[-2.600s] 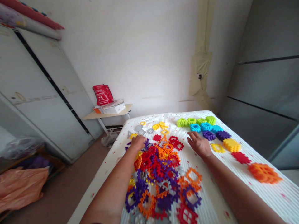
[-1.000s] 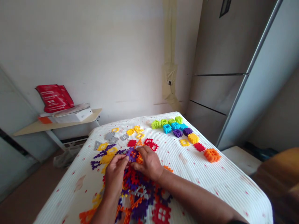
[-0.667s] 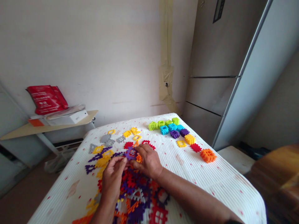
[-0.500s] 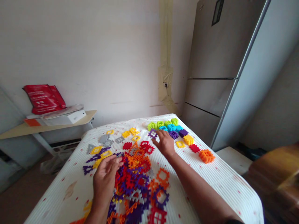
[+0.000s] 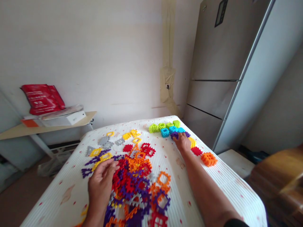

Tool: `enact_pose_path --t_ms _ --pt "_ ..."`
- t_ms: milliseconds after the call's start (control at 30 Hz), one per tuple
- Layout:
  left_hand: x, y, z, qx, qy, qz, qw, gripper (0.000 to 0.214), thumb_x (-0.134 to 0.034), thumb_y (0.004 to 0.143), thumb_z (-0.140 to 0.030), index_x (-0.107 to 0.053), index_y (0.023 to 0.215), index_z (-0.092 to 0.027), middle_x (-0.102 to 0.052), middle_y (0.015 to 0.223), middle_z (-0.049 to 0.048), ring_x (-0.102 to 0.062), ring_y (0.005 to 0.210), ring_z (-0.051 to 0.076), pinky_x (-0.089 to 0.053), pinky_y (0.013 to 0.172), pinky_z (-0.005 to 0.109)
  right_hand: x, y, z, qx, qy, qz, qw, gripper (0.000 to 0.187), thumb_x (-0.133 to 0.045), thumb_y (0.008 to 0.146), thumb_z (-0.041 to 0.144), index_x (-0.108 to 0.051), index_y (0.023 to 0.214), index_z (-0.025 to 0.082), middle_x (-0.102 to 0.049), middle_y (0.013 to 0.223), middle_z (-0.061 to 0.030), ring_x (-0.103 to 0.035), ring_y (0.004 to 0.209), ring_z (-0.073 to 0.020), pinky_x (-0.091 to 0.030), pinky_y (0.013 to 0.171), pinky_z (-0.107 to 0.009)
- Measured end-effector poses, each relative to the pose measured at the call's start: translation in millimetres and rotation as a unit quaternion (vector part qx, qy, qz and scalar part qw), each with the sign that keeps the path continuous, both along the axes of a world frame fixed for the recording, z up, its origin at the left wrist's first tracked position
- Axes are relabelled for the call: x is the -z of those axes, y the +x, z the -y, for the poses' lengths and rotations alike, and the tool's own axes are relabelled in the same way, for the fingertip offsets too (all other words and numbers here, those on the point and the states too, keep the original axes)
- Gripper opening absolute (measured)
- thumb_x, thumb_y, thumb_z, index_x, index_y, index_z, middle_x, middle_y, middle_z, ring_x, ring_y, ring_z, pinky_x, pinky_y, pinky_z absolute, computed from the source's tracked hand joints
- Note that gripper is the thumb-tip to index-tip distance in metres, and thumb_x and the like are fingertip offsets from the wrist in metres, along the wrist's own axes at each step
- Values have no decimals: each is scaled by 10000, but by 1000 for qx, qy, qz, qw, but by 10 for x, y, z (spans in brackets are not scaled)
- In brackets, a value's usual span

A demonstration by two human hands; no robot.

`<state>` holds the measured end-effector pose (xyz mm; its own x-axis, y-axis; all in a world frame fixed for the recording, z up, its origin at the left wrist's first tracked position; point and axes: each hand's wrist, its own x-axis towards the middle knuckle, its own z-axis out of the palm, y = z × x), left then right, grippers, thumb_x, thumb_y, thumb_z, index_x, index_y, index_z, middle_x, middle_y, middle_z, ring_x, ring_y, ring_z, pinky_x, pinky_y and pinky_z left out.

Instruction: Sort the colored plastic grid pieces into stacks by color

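My right hand reaches over the group of blocks at the far right of the table, fingers bent down onto purple interlocking plastic pieces. Its fingertips are partly hidden, and a flat purple piece in them blends with the purple blocks. My left hand hovers at the left side of a loose pile of toothed plastic pieces, fingers loosely curled and apart, with nothing visible in it. Beside the right hand stand blue blocks, a yellow block and a red piece.
Green blocks line the far edge, and an orange block stands near the right edge. Yellow pieces and grey pieces lie far left on the patterned tablecloth. A fridge stands beyond the table.
My right hand has moved right with the purple window-like piece, from the table's middle to the purple blocks. It now covers the loose yellow frame's spot. My left hand has shifted slightly left.
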<state>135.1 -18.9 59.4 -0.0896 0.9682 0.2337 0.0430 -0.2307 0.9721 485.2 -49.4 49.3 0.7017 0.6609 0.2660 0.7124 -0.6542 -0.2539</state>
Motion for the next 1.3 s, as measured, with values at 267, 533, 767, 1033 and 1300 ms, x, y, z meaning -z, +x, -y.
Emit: enact_pose_path --t_ms 267,533,767,1033,1300 --pt "19 4 -17 4 -9 6 1000 404 -673 651 -451 -607 940 -176 -686 821 29 -650 698 157 -537 686 264 36 -3 -33 5 -8 -5 1000 398 -394 882 470 -532 1101 169 -545 1097 -127 -616 875 -213 -445 650 -283" --pt "25 -17 -4 10 -2 -16 1000 413 -649 678 -467 -603 960 -169 -683 839 36 -650 717 164 -536 698 278 76 -19 -83 29 -26 -7 999 462 -418 853 534 -436 1185 214 -539 1069 -108 -615 877 -228 -460 655 -315" --pt "53 -25 -20 17 -5 -16 1000 397 -648 684 -457 -601 962 -176 -683 863 32 -652 734 155 -531 697 253 91 -8 -131 29 -27 2 999 405 -396 869 491 -449 1164 219 -545 1061 -98 -618 860 -223 -455 643 -311" --pt "41 -9 -12 14 -7 -9 1000 410 -657 663 -456 -607 940 -159 -684 840 45 -651 706 164 -537 696 280 56 -19 -127 25 -23 -14 999 396 -374 885 461 -468 1157 190 -522 1076 -122 -612 875 -229 -455 657 -321" --pt "3 -30 -8 -9 12 8 1000 370 -660 675 -420 -608 931 -158 -678 812 36 -631 659 135 -519 669 251 70 -26 -109 10 -4 -9 1000 434 -397 860 496 -504 1125 169 -512 1084 -132 -613 832 -242 -459 601 -322"
